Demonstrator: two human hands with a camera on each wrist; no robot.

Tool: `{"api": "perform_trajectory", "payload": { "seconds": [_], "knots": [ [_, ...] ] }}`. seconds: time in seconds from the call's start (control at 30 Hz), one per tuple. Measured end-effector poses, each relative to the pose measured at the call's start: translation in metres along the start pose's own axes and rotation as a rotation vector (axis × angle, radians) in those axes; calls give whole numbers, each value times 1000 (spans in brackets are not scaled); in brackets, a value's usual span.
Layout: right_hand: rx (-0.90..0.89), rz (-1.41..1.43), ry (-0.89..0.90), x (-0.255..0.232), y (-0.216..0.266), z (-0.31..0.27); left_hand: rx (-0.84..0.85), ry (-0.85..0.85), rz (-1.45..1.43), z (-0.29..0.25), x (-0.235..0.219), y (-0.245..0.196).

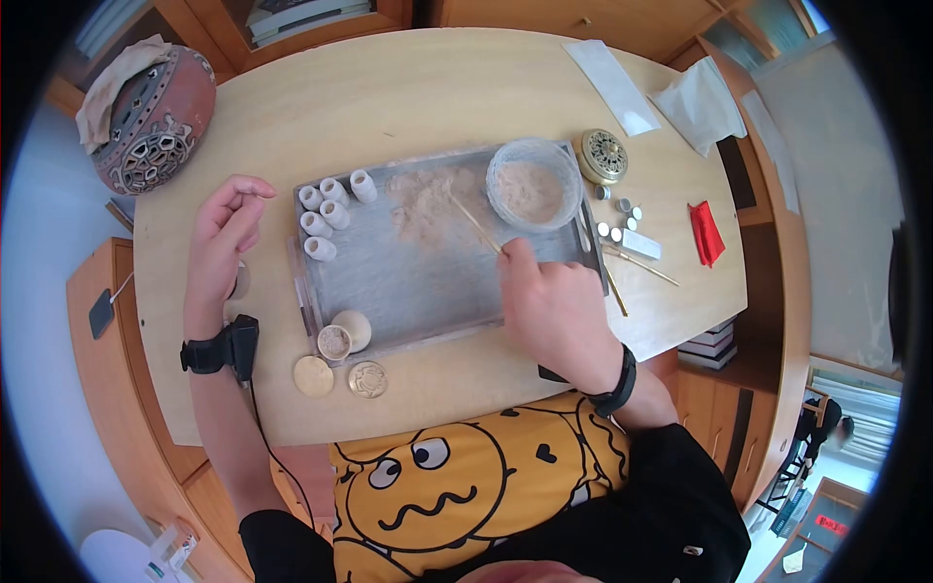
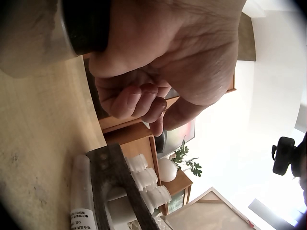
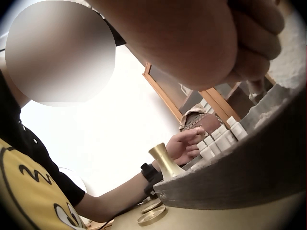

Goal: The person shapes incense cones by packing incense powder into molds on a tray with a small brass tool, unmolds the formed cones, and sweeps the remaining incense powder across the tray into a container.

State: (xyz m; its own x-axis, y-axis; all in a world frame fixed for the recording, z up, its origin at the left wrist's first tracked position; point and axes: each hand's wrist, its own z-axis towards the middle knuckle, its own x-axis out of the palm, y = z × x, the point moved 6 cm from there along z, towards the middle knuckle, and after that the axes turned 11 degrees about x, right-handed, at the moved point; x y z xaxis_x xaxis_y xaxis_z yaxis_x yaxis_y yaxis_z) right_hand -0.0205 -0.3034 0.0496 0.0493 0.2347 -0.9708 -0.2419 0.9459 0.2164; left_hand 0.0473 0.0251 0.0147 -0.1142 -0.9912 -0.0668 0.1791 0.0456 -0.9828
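Observation:
My right hand point(image 1: 559, 306) pinches a thin light-brown stick point(image 1: 474, 222), its far end in a spread of pinkish-beige powder point(image 1: 423, 204). The powder lies on a grey wooden tray point(image 1: 389, 301). Behind that hand, at the tray's far right corner, stands a clear bowl point(image 1: 498, 209) part full of similar powder. My left hand point(image 1: 228, 233) is raised just left of the tray, fingers loosely curled and holding nothing. Several small white bottles point(image 1: 334, 214) stand in the tray's left end, close to it. In the right wrist view my fingers hide most of the stick.
A flared brass vessel point(image 3: 165, 163) with powder in its mouth stands at the tray's near left corner. Two round brass discs point(image 1: 368, 380) lie before it. Right of the tray are an openwork brass censer point(image 1: 604, 155), small jars, thin tools and a red pouch point(image 1: 707, 234).

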Motion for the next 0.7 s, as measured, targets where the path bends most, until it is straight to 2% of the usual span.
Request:
{"api": "perform_trajectory", "payload": {
  "seconds": [0.17, 0.27, 0.33, 0.37, 0.43, 0.57, 0.63, 0.7],
  "knots": [
    [62, 22, -81, -22, -17, -10, 31, 8, -5, 0, 2, -2],
    [161, 41, -98, -25, -39, -14, -3, -17, 34, -1, 2, -1],
    [192, 193, 8, -16, -53, -15, 24, 8, 13, -1, 2, 0],
    [191, 194, 7, -17, -55, -16, 25, 9, 15, -2, 1, -1],
    [194, 402, 25, -19, -57, -15, -2, -9, 50, -1, 1, -1],
    [170, 417, 49, -25, -43, -19, 15, -2, 24, -2, 1, 3],
    [50, 233, 114, -20, -27, -21, 12, 4, 37, -1, -1, 1],
    [41, 163, 163, -18, -14, -20, 20, 2, 24, 0, -1, 0]
  ]
}}
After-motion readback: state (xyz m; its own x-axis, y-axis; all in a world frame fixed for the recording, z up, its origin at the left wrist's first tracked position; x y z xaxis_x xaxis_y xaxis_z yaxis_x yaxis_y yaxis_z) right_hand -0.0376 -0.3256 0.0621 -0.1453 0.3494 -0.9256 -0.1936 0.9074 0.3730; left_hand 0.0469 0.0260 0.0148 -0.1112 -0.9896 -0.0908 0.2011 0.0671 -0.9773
